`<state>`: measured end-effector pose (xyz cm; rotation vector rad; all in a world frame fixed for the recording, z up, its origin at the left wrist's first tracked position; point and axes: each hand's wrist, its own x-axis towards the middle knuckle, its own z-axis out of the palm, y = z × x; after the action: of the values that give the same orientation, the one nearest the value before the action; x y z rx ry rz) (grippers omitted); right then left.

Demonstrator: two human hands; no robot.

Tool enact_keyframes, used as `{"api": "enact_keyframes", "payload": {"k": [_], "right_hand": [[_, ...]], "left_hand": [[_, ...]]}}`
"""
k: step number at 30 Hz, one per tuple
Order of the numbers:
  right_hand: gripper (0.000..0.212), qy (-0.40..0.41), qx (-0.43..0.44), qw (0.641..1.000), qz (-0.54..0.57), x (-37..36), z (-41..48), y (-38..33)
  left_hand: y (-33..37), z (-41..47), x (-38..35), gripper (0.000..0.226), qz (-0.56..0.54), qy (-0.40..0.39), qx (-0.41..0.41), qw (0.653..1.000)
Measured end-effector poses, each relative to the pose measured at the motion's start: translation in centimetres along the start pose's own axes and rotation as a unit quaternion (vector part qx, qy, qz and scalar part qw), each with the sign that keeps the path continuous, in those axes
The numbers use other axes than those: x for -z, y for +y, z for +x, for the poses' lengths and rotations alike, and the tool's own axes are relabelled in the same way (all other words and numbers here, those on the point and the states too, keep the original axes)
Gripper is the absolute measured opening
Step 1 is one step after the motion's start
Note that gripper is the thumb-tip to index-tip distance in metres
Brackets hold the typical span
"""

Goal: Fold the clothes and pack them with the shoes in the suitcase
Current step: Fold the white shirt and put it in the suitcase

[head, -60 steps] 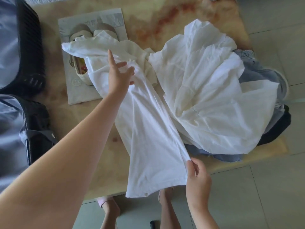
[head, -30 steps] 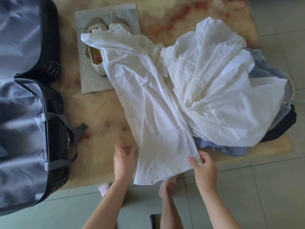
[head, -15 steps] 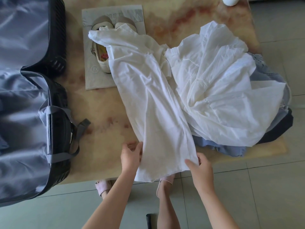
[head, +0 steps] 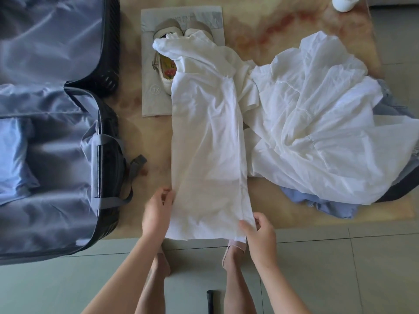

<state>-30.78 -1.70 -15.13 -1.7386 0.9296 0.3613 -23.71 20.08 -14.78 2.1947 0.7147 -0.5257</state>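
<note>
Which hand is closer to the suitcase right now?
Left. The left hand holds the garment's left edge, just beside the suitcase. The right hand pinches the garment's right corner, farther off across the cloth.
</note>
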Motion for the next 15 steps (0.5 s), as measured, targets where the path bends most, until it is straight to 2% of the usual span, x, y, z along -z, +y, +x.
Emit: {"api": "enact_keyframes", "payload": {"k": [3,9,12,15], "right_hand": [[0.006,0.010,-0.007,0.999,-0.034,-0.7,-0.2,0.8],[0.009,0.039,0.010,0.996,-0.076,0.1,-1.2,1.5],[0.008,0.028,0.007,0.999,-0.044,0.6,-1.9,0.9],[0.008,0.014,0.005,1.000,0.006,0.7,-2.6,0.7]], "left_hand": [[-2.4,-0.8,-0.1,0.022,0.032,-0.082,0.041,0.995],[-6.1,-2.7,0.6,0.025,0.076,-0.140,0.066,0.985],[-6.8,-3.5,1.3,0.029,0.013,-0.121,0.079,0.989],[-6.8,-4.7,1.7,0.018,-0.023,-0.078,0.065,0.995]]}}
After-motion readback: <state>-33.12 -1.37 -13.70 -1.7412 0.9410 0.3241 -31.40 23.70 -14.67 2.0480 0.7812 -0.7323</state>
